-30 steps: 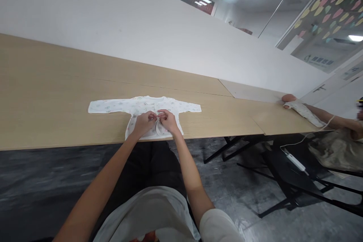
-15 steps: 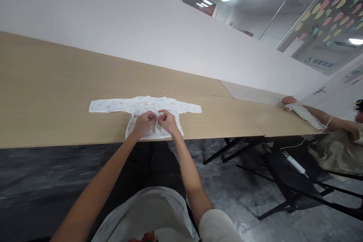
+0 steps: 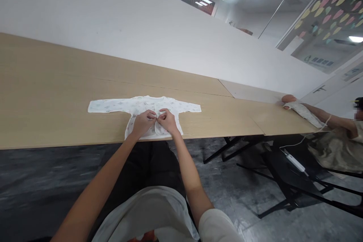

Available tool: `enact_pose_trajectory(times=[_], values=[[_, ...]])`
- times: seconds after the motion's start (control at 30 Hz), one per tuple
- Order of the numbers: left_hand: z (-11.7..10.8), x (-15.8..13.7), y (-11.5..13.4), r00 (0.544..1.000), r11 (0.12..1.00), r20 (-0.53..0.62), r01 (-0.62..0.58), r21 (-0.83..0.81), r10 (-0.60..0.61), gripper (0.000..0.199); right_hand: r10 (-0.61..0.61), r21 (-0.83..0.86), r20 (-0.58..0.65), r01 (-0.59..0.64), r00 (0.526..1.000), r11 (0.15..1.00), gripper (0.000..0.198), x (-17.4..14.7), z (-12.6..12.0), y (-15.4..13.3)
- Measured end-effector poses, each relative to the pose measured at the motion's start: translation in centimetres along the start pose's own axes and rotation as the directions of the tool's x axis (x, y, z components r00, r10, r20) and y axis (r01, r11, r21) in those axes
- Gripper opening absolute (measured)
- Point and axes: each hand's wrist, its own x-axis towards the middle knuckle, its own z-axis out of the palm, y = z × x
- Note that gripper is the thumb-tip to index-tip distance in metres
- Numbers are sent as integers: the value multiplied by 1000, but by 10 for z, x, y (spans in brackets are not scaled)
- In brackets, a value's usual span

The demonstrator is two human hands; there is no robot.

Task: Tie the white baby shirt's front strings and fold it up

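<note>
A small white baby shirt (image 3: 141, 104) with a faint coloured print lies spread on the table, sleeves stretched out to both sides. Its hem lies along the table's front edge. My left hand (image 3: 143, 123) pinches the cloth at the middle of the shirt's front. Close beside it, my right hand (image 3: 168, 121) pinches the other side of the front opening, fingertips nearly touching those of the left. What exactly lies between the fingertips is too small to make out. Below the hands, a rounded front flap shows near the hem.
The long wooden table (image 3: 51, 83) runs along a white wall (image 3: 93, 19). At the far right, another person's arm (image 3: 326, 115) reaches over a doll-like figure in white printed cloth (image 3: 304, 113). A black folding chair (image 3: 295, 181) holds a white power strip (image 3: 295, 162) with a cable.
My fingertips have drawn slightly closer together at the shirt's front. The shirt stays in place, and the camera view has shifted a little.
</note>
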Motion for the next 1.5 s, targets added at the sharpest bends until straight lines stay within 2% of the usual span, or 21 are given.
enact_pose_trajectory(times=[0.23, 0.67, 0.83, 1.03, 1.2, 1.3, 1.4, 1.5], values=[[0, 1, -1, 999, 999, 48, -19, 50, 16, 29, -9, -11, 6, 9, 1000, 1000, 36, 0, 0, 1], [3, 4, -8, 996, 982, 50, -77, 171, 69, 25, 51, 70, 2, -51, 999, 996, 35, 0, -1, -1], [2, 4, -9, 990, 957, 59, -142, 251, 131, 34, 56, 33, 10, -56, 998, 998, 26, 0, -2, -1], [1, 0, -4, 988, 886, 105, -152, 438, 117, 36, 57, -41, 10, -57, 998, 998, 23, 4, -1, -1], [-1, 0, -4, 983, 842, 135, -179, 509, 127, 43, 26, -169, 48, -17, 999, 985, 20, 4, -3, -5], [-6, 4, -9, 976, 824, 182, -201, 529, 121, 46, -52, -366, 71, 74, 996, 928, 24, -14, -1, -12], [-9, 13, -14, 965, 830, 222, -237, 505, 140, 49, -176, -568, 155, 233, 972, 790, 19, -45, 4, -18], [-7, 25, -17, 940, 859, 274, -304, 412, 201, 50, -245, -658, 223, 331, 944, 677, 14, -72, 9, -19]])
